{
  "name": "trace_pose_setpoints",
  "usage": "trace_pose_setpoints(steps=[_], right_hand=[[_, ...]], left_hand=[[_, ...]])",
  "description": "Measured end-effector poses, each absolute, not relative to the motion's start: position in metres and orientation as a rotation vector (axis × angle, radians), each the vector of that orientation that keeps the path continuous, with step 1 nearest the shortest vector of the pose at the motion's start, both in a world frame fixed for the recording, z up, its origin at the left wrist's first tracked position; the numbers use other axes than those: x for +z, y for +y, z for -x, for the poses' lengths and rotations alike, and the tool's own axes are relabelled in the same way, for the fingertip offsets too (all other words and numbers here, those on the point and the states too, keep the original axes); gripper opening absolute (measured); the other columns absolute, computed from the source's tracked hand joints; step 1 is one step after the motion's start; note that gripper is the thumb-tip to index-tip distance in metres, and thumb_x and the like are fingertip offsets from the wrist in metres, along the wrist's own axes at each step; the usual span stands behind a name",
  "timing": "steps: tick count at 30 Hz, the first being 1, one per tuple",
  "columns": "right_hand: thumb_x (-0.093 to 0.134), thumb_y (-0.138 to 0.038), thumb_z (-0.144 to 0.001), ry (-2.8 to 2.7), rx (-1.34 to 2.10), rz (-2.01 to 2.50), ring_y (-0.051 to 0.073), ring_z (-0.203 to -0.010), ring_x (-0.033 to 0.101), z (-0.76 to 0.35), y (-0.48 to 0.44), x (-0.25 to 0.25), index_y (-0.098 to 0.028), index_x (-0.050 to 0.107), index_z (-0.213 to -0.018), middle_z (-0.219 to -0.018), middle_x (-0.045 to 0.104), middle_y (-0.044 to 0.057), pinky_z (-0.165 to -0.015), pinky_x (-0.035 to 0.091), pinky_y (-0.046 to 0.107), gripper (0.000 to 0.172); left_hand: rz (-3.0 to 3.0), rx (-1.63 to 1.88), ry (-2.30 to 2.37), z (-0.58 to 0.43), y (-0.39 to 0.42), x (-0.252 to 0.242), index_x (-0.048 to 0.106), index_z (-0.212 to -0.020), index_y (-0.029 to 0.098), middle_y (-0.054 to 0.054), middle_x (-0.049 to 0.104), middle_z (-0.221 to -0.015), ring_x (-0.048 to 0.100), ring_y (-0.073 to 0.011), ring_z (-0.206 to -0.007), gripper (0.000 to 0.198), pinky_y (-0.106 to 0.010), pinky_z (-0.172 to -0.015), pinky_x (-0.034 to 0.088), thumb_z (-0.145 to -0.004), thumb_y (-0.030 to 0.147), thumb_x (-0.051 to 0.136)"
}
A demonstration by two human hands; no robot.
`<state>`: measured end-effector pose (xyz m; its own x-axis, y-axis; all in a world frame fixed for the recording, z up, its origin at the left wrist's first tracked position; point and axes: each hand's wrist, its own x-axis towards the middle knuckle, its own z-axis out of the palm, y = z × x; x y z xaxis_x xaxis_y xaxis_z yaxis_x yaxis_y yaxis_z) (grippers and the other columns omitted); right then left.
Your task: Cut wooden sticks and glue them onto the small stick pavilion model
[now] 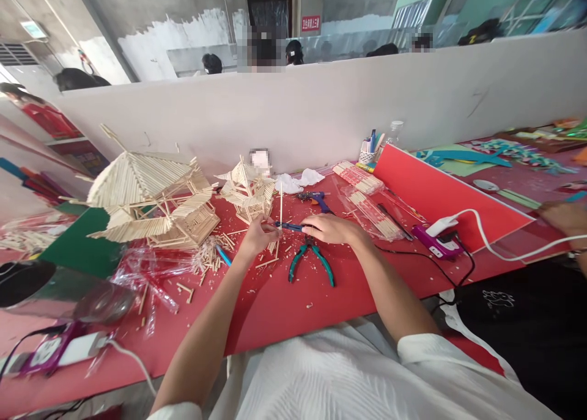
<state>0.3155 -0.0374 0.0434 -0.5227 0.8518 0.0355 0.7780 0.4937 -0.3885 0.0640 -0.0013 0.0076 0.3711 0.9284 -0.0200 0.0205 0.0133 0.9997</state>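
Note:
My left hand (pixel 255 236) is closed, its fingertips pinching near the lower end of a thin, pale wooden stick (pixel 281 203) that stands upright. My right hand (pixel 332 229) grips a slim dark-blue tool (pixel 293 227), whose far end reaches the stick at my left fingertips; its exact kind is hard to make out. Just below lie pliers with green handles (pixel 325 267), handles spread toward me. Beyond my left hand stands a small pavilion model (pixel 247 191) made of sticks. A larger stick pavilion (pixel 147 187) is farther left.
A blue glue gun (pixel 321 201) lies behind my right hand. Packs of sticks (pixel 376 215) and a leaning red board (pixel 440 194) are to the right, near a purple power strip (pixel 438 243). Stick scraps litter the red table (pixel 275 310). Another person's arm (pixel 564 218) shows at right.

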Motion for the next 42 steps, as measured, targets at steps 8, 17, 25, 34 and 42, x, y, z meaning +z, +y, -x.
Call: trace_pose_setpoints(steps=[8,17,25,34,42], right_hand=[[0.043,-0.042,-0.104,-2.557,0.461,1.402,0.026,-0.099,0.067,-0.310,-0.040,0.045,-0.020,0.071,-0.110,-0.110,0.074,0.012,-0.079,0.041,0.030,0.037],[0.039,-0.042,-0.104,-2.618,0.412,1.412,0.025,-0.093,0.067,-0.305,-0.043,0.051,-0.019,0.070,-0.100,-0.104,0.075,0.011,-0.075,0.040,0.031,0.038],[0.040,-0.041,-0.104,-2.614,0.383,1.420,0.027,-0.104,0.067,-0.303,-0.043,0.047,-0.020,0.071,-0.109,-0.114,0.074,0.010,-0.082,0.042,0.032,0.037],[0.038,-0.043,-0.104,-2.632,0.349,1.486,0.027,-0.098,0.069,-0.296,-0.045,0.047,-0.020,0.069,-0.097,-0.105,0.075,0.012,-0.077,0.042,0.031,0.040],[0.031,-0.055,-0.105,-2.645,0.205,1.673,0.030,-0.093,0.070,-0.288,-0.046,0.045,-0.019,0.066,-0.100,-0.102,0.075,0.015,-0.073,0.042,0.033,0.050]], left_hand=[[-1.352,0.881,0.969,-0.062,0.001,0.006,0.044,-0.092,0.022,0.003,0.067,-0.068,0.069,-0.0172,-0.064,0.058,-0.028,-0.066,0.053,-0.056,0.026,0.089],[-1.361,0.838,0.988,-0.061,0.005,0.002,0.042,-0.092,0.022,0.003,0.066,-0.066,0.066,-0.0160,-0.060,0.065,-0.027,-0.062,0.051,-0.052,0.030,0.092],[-1.452,0.853,1.035,-0.060,0.007,-0.003,0.042,-0.091,0.022,0.003,0.065,-0.063,0.064,-0.0174,-0.057,0.054,-0.024,-0.055,0.042,-0.057,0.028,0.084],[-1.520,0.835,1.113,-0.060,0.004,0.002,0.043,-0.088,0.022,0.005,0.062,-0.061,0.059,-0.0133,-0.053,0.046,-0.022,-0.053,0.037,-0.059,0.022,0.079],[-1.593,0.840,1.145,-0.063,0.002,0.002,0.044,-0.088,0.022,0.006,0.062,-0.060,0.056,-0.0117,-0.050,0.042,-0.021,-0.051,0.035,-0.062,0.023,0.077]])
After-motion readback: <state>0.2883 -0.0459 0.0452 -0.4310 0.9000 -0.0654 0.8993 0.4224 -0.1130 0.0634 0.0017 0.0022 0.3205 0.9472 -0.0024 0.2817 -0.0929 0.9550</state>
